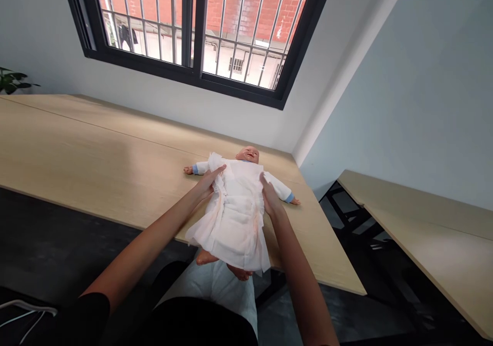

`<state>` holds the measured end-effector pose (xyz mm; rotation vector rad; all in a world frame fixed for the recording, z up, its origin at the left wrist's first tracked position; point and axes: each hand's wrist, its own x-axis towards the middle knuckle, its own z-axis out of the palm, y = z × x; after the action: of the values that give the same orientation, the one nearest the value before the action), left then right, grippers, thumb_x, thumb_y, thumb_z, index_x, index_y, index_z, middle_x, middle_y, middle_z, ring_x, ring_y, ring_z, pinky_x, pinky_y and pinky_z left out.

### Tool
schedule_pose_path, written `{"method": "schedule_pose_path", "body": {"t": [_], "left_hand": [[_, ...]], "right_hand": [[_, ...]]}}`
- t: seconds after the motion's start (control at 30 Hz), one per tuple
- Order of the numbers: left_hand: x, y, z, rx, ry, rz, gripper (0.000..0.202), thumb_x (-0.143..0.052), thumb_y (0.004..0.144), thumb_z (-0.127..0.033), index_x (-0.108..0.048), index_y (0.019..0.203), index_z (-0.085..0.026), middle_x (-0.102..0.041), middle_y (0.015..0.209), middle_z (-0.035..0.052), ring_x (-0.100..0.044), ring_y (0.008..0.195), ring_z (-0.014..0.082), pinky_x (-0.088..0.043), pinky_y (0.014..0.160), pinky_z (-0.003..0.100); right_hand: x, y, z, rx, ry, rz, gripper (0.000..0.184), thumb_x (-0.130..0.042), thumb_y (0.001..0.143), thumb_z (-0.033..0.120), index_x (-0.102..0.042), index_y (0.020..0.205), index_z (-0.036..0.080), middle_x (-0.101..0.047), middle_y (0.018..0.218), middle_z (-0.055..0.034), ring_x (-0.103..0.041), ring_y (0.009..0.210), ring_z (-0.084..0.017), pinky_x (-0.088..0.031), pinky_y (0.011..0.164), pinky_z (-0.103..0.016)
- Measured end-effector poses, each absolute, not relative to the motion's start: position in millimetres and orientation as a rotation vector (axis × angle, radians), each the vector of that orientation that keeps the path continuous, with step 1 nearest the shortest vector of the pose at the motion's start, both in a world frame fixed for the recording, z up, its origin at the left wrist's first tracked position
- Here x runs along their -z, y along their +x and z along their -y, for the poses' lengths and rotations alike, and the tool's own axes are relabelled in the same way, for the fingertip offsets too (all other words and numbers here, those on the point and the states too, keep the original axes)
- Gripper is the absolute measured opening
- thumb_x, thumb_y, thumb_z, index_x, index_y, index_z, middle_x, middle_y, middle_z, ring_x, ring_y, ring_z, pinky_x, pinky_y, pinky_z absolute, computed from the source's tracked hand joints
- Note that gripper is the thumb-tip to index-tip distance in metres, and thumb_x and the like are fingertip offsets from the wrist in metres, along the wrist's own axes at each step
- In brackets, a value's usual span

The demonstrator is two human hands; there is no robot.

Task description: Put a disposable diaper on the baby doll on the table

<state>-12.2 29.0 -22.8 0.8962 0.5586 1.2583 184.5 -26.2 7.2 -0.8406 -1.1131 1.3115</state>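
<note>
My left hand (208, 183) lies on the white nonwoven wrap (234, 217) near its upper edge at ten o'clock, and its fingers (217, 171) are spread across the material. My right hand (271, 198) is at the wrap's opposite side at two o'clock, with its fingers (264, 179) against the edge. Neither hand is clenched, but I can't tell whether either is pinching the wrap or only pressing on it.

The wrap covers the torso of a baby doll (247, 155), which lies on its back between my hands with its head at twelve o'clock. The doll's arms stretch out sideways in white sleeves with blue cuffs (195, 169). Its bare feet (206, 257) stick out past the near edge of the surface at six o'clock, above my pale trousers (215, 284).

The surface (96, 140) is light wood-look board with a long seam, butted against a white wall (185, 122). At twelve o'clock, a dark-framed window (194, 33) with metal bars looks onto a red brick wall (246, 7). Green plant leaves (11, 80) show at ten o'clock. A second matching surface (423, 212) stands at three o'clock on a black metal frame (346, 217), above a dark floor (46, 233).
</note>
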Motion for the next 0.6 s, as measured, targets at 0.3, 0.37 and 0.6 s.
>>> {"method": "schedule_pose_path", "body": {"t": [0.3, 0.37, 0.6], "left_hand": [[7.3, -9.6, -11.4, -1.209, 1.022, -0.570, 0.054, -0.085, 0.070, -0.038, -0.066, 0.114, -0.016, -0.073, 0.109, 0.0100, -0.070, 0.095, 0.0249, -0.056, 0.081, 0.032], [1.7, -5.7, -4.4, -1.211, 1.061, -0.575, 0.054, -0.085, 0.070, -0.036, -0.065, 0.117, -0.017, -0.070, 0.120, 0.0110, -0.068, 0.107, 0.0285, -0.056, 0.087, 0.034], [-7.1, 5.3, 4.1, -1.232, 1.062, -0.626, 0.047, -0.086, 0.070, -0.036, -0.068, 0.109, -0.018, -0.073, 0.113, 0.0092, -0.070, 0.100, 0.0277, -0.056, 0.083, 0.032]], "right_hand": [[-9.5, 177.2, 37.6, -1.418, -0.908, 1.189, 0.048, -0.083, 0.068, 0.045, -0.065, 0.105, 0.020, -0.069, 0.117, -0.0073, -0.068, 0.102, -0.031, -0.056, 0.095, -0.046], [-8.4, 176.9, 37.7, -1.453, -0.875, 1.195, 0.051, -0.083, 0.069, 0.041, -0.064, 0.113, 0.022, -0.066, 0.126, -0.0056, -0.065, 0.111, -0.029, -0.053, 0.101, -0.043], [-1.0, 180.1, 28.1, -1.490, -0.918, 1.087, 0.052, -0.080, 0.074, 0.037, -0.061, 0.120, 0.022, -0.064, 0.129, -0.0053, -0.064, 0.115, -0.027, -0.053, 0.101, -0.042]]}}
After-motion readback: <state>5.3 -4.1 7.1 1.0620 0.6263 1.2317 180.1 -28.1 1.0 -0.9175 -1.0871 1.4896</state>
